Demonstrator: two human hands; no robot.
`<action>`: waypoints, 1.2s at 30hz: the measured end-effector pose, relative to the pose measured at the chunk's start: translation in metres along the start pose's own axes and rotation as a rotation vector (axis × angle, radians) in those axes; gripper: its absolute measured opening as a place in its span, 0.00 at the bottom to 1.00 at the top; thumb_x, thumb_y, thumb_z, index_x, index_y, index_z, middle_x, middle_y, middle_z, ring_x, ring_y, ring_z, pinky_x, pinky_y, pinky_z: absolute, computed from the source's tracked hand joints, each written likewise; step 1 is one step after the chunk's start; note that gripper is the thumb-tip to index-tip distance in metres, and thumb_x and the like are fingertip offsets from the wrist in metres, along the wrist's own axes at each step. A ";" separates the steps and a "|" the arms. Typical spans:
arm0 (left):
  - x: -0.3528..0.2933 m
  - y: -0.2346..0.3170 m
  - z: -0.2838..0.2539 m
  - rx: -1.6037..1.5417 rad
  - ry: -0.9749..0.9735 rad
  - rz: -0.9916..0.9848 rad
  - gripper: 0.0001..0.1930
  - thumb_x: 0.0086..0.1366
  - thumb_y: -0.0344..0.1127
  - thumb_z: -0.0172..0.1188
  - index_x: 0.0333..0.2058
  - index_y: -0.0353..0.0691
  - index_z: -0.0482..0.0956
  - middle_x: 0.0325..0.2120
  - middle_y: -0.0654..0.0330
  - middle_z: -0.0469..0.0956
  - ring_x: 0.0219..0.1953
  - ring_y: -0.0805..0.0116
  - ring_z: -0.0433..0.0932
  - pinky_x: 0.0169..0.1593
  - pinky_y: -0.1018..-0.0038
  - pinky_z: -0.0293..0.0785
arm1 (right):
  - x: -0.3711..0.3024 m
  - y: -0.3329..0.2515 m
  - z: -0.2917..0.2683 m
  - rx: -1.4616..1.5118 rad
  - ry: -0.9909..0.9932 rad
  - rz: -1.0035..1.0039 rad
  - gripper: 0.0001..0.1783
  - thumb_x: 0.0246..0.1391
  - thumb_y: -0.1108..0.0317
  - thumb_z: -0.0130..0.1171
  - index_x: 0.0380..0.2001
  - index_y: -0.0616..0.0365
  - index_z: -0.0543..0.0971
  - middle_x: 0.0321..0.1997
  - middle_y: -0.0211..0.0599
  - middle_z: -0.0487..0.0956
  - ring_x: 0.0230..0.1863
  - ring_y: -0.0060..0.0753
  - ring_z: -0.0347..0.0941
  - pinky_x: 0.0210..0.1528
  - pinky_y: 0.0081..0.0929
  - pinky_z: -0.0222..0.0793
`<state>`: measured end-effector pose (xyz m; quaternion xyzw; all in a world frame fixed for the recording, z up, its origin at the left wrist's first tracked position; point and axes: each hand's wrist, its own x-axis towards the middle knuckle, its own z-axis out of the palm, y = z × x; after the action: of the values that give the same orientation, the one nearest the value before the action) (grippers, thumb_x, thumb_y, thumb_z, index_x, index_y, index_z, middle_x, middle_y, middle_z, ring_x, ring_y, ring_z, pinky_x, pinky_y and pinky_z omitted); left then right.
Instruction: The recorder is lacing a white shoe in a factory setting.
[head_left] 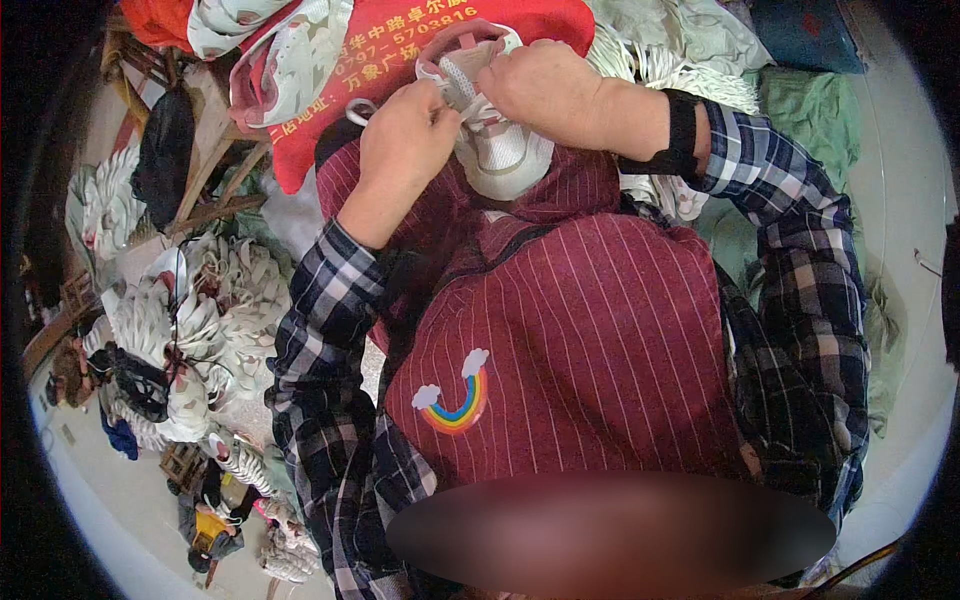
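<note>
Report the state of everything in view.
Left hand: curled at near shoe, grip unclear
Right hand: curled at near shoe, grip unclear
Near shoe: toe toward wearer, lacing partly hidden
Other shoe: on red cloth
Apron: worn, creased
Wristband: around right wrist
Pale pieces: heaped at left

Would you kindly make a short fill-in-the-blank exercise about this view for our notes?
1. The left hand and the right hand are both at a white ____ above the lap.
2. A black band circles the ____ wrist.
3. The striped maroon apron shows a ____ with a cloud at each end.

Missing words: shoe; right; rainbow.
</note>
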<state>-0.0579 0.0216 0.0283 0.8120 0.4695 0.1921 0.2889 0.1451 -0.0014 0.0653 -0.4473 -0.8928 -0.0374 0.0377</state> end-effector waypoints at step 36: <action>0.030 -0.033 -0.005 -0.233 -0.214 0.207 0.09 0.62 0.34 0.59 0.29 0.31 0.77 0.28 0.58 0.71 0.33 0.67 0.72 0.39 0.74 0.69 | 0.020 0.077 0.016 0.773 -0.378 -0.027 0.15 0.59 0.59 0.56 0.30 0.63 0.77 0.33 0.37 0.71 0.37 0.36 0.71 0.39 0.31 0.66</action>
<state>-0.0676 0.0617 0.0118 0.8329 0.3244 0.1863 0.4080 0.1939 0.0624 0.0537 -0.3874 -0.8381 0.3822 0.0379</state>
